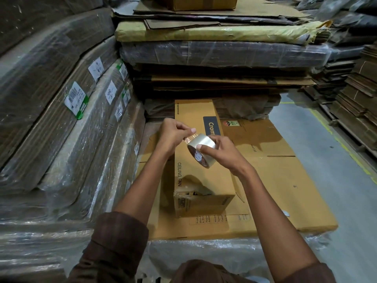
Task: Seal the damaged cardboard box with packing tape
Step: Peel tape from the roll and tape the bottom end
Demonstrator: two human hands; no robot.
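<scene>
A long brown ceiling fan box (204,180) lies lengthwise in front of me on flattened cardboard. Its near end is torn and crumpled, with old tape across the damage (195,193). Above the box's middle, my right hand (222,152) grips a roll of clear packing tape (201,149). My left hand (175,133) pinches the loose end of the tape at the roll's top edge, lifting a short strip. Both forearms reach in from the bottom of the view.
The box rests on a large flat cardboard sheet (285,180) atop a plastic-wrapped pallet (204,254). Wrapped stacks of flat cartons (61,119) rise at the left and behind (220,54). Grey floor with a yellow line (334,139) runs along the right.
</scene>
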